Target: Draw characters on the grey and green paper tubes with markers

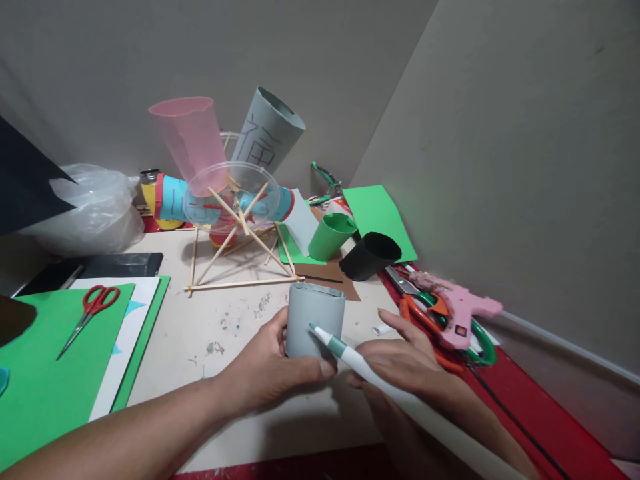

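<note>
Red-handled scissors (89,312) on green sheet (50,387), left edge of desk (167,373). Left hand (273,375) pinches grey tube (314,313) low above near edge, presumably steadying it; marker (353,360), contact unclear, pinched in right hand (413,367).

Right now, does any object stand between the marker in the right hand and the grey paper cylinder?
Nothing visible does. The marker in the right hand points its tip at the front of the grey paper cylinder. The left hand's thumb lies below the tip, along the cylinder's lower edge.
</note>
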A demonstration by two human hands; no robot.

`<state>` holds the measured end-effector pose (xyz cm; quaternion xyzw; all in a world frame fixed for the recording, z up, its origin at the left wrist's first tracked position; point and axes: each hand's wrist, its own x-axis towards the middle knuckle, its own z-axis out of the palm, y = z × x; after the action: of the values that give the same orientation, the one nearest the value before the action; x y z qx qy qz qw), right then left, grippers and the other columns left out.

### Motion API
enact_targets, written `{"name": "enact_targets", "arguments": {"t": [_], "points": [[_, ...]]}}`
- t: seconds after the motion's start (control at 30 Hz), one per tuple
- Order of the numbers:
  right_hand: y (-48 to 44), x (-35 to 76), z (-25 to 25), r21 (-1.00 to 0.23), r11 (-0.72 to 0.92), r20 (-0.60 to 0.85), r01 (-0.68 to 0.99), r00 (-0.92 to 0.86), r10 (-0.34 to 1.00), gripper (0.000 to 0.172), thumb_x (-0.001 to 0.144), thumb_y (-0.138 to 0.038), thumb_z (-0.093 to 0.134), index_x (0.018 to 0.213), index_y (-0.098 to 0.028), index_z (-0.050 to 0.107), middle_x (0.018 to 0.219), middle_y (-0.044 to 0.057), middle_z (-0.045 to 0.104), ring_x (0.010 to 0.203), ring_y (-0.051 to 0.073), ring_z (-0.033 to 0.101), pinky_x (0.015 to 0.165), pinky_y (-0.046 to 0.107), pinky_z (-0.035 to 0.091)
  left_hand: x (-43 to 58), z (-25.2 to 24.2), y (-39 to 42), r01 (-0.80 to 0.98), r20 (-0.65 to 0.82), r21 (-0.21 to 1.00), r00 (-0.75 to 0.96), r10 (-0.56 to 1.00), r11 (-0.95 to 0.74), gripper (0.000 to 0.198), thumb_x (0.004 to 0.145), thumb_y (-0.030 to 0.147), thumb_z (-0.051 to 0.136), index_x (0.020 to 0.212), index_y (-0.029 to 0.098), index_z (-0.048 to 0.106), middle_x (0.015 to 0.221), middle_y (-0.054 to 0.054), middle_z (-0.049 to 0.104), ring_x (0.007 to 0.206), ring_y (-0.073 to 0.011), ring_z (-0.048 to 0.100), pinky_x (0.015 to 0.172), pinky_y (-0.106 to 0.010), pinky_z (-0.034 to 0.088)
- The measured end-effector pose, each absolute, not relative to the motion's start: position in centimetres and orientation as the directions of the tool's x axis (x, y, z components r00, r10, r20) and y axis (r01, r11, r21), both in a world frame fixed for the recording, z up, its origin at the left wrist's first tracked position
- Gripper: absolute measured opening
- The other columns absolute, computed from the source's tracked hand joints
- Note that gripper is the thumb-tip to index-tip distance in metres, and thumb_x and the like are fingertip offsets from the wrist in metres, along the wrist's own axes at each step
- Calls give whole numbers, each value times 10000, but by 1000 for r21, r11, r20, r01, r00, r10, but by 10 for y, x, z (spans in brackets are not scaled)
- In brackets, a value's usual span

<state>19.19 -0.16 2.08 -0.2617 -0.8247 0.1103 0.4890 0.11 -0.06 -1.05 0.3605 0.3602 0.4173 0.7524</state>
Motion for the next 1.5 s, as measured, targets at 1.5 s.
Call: {"name": "enact_targets", "arguments": {"t": [1.5], "points": [[-3,190,16,-392,844,770,365,-372,519,311,847,-69,590,1126,-208,603,876,11,757,824,182,749,1097,489,459,0,-13,-1,-384,-203,845,415,887,373,728,657,315,918,1266,172,545,1094,-70,671,978,-185,612,871,-298,465]]}}
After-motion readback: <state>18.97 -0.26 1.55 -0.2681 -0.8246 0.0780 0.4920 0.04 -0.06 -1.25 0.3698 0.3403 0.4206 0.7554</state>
